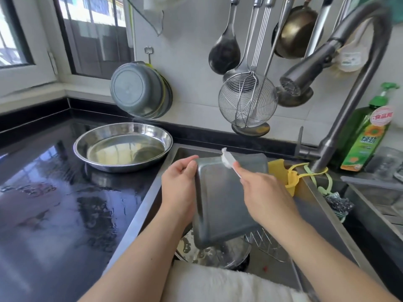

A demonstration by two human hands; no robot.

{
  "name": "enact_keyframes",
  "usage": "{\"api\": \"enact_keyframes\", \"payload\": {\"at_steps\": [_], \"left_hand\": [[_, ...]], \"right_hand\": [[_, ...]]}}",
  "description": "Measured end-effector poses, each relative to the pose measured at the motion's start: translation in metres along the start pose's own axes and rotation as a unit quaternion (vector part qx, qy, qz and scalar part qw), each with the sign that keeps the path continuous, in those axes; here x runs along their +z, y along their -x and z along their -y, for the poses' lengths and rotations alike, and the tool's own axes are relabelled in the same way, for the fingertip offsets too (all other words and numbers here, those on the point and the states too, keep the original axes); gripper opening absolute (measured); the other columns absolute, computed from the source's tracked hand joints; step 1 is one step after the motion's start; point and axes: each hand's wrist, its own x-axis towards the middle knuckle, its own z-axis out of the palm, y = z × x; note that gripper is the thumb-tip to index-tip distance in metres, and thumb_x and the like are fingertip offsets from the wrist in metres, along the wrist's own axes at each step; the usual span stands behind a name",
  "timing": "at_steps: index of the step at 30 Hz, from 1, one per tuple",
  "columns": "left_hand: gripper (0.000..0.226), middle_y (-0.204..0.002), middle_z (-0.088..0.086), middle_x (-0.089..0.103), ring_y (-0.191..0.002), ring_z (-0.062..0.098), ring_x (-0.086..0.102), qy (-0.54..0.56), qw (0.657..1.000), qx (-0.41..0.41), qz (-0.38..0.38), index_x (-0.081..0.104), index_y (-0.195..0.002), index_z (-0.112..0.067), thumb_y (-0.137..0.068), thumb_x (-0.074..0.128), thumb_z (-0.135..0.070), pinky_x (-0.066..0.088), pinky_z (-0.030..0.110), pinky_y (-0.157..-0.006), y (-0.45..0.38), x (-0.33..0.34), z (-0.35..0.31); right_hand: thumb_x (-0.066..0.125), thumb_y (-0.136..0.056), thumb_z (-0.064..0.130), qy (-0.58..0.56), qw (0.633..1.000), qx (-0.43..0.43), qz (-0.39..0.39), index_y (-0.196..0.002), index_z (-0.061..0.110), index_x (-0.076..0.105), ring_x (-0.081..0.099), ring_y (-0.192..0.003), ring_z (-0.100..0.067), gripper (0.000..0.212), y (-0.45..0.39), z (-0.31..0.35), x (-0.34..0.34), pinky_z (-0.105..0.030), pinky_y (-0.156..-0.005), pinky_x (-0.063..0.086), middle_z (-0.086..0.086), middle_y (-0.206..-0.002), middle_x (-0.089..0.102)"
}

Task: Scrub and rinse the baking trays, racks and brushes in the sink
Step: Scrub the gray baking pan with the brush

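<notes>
Rectangular baking tray (222, 199), dull grey metal with rounded corners and a raised rim, held tilted above the stainless-steel sink (139, 214), its flat underside facing the camera. The left hand (178, 188) grips the tray's left edge near the upper corner, thumb over the face and fingers curled behind the rim. The right hand (268, 197) pinches the thin pale handle of a small brush (227, 159), fingers closed narrowly around it; the white, frothy brush head rests on the tray's upper rim. Below the tray, inside the sink, lie a round steel bowl (218, 253) flecked with white residue and a wire rack (266, 243) of thin bright rods. At the sink's near edge, a white fluffy cloth (218, 284). Left of the sink, on the glossy, wet black countertop (54, 192), stands a shallow round steel pan (123, 146) with a polished, mirror-like interior. Right of the sink's far corner rises the brushed-metal gooseneck faucet (340, 118) with a pull-down spray head; a yellow silicone holder (290, 179) hangs just beside its base, and a dark metal scouring pad (339, 203) lies against the sink's right wall. Behind the faucet, a green bottle of dish soap (366, 136) with a pump top. On the tiled wall above the sink hang a grey plastic basin (139, 90), a wire-mesh skimmer (247, 103), a ladle (224, 53) and a brass-toned pan (296, 35).
</notes>
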Motion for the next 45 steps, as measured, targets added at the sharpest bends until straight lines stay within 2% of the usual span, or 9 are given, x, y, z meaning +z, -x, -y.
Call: {"api": "enact_keyframes", "payload": {"at_steps": [5,9,16,24,27,33,37,41,45], "left_hand": [[0.015,-0.083,-0.004,0.078,-0.077,0.009,0.072,-0.045,0.999,0.032,0.0,0.077,-0.1,-0.019,-0.102,0.063,-0.012,0.055,0.025,-0.071,-0.002,-0.001,0.004],[0.021,-0.089,0.004,0.079,-0.083,0.016,0.07,-0.036,0.999,0.033,0.01,0.079,-0.096,-0.02,-0.103,0.061,-0.011,0.058,0.037,-0.083,0.0,0.001,0.007],[0.021,-0.089,0.003,0.078,-0.086,0.018,0.071,-0.017,0.998,0.055,0.013,0.077,-0.098,-0.019,-0.103,0.059,-0.009,0.056,0.038,-0.086,-0.002,0.003,0.004],[0.028,-0.093,0.009,0.077,-0.087,0.023,0.068,-0.032,0.995,0.087,0.038,0.081,-0.092,-0.023,-0.103,0.059,-0.009,0.055,0.049,-0.091,0.004,0.008,0.008],[0.025,-0.09,0.005,0.078,-0.084,0.02,0.07,-0.033,0.994,0.093,0.044,0.08,-0.093,-0.022,-0.103,0.06,-0.009,0.057,0.045,-0.088,0.003,0.007,0.006],[0.015,-0.089,0.008,0.077,-0.088,0.026,0.067,-0.039,0.992,0.11,0.036,0.08,-0.094,-0.02,-0.097,0.066,-0.014,0.052,0.058,-0.101,-0.007,-0.002,-0.001],[0.026,-0.086,0.006,0.076,-0.084,0.023,0.067,-0.039,0.992,0.105,0.052,0.079,-0.091,-0.019,-0.102,0.06,-0.006,0.055,0.047,-0.091,-0.005,0.003,0.0],[0.025,-0.086,-0.001,0.077,-0.082,0.013,0.069,-0.067,0.985,0.133,0.088,0.078,-0.092,-0.018,-0.102,0.06,-0.004,0.055,0.03,-0.081,0.006,0.012,0.001],[0.027,-0.087,0.0,0.077,-0.084,0.016,0.069,-0.034,0.988,0.135,0.071,0.079,-0.09,-0.021,-0.102,0.06,-0.005,0.056,0.037,-0.086,0.002,0.008,-0.002]], "right_hand": [[0.036,-0.108,0.027,-0.07,0.996,-0.038,0.028,-0.153,0.057,0.022,0.053,-0.076,-0.021,0.055,0.02,0.007,0.01,-0.043,-0.064,0.049,0.007,-0.081,0.048],[0.038,-0.108,0.032,-0.096,0.992,-0.082,0.015,-0.149,0.06,0.027,0.052,-0.076,-0.022,0.051,0.021,0.013,0.005,-0.041,-0.062,0.042,0.004,-0.081,0.048],[0.034,-0.108,0.021,-0.027,0.99,0.136,-0.018,-0.152,0.05,0.034,0.053,-0.062,-0.019,0.053,0.003,-0.059,-0.009,-0.035,-0.049,0.046,0.001,-0.071,0.054],[0.044,-0.107,0.031,-0.158,0.986,-0.042,0.016,-0.142,0.06,0.042,0.042,-0.057,-0.011,0.046,0.028,0.006,-0.008,-0.026,-0.048,0.032,0.008,-0.07,0.045],[0.043,-0.107,0.031,-0.123,0.992,0.003,0.008,-0.141,0.062,0.041,0.041,-0.051,-0.011,0.046,0.022,-0.019,-0.016,-0.031,-0.045,0.03,0.007,-0.069,0.051],[0.048,-0.106,0.027,-0.102,0.992,0.07,0.012,-0.14,0.055,0.05,0.047,-0.054,-0.017,0.044,0.001,-0.099,-0.028,-0.031,-0.05,0.034,0.003,-0.067,0.058],[0.055,-0.103,0.031,-0.102,0.995,-0.017,0.011,-0.131,0.065,0.05,0.054,-0.057,-0.016,0.044,0.006,-0.083,-0.028,-0.036,-0.054,0.045,0.009,-0.074,0.066],[0.056,-0.104,0.025,-0.105,0.984,-0.137,-0.04,-0.138,0.054,0.052,0.051,-0.067,-0.019,0.045,0.008,-0.041,-0.016,-0.042,-0.055,0.044,0.005,-0.074,0.05],[0.055,-0.104,0.031,-0.027,0.992,-0.075,-0.1,-0.133,0.052,0.059,0.056,-0.075,-0.015,0.036,0.005,-0.064,-0.022,-0.037,-0.058,0.052,0.012,-0.087,0.056]]}}
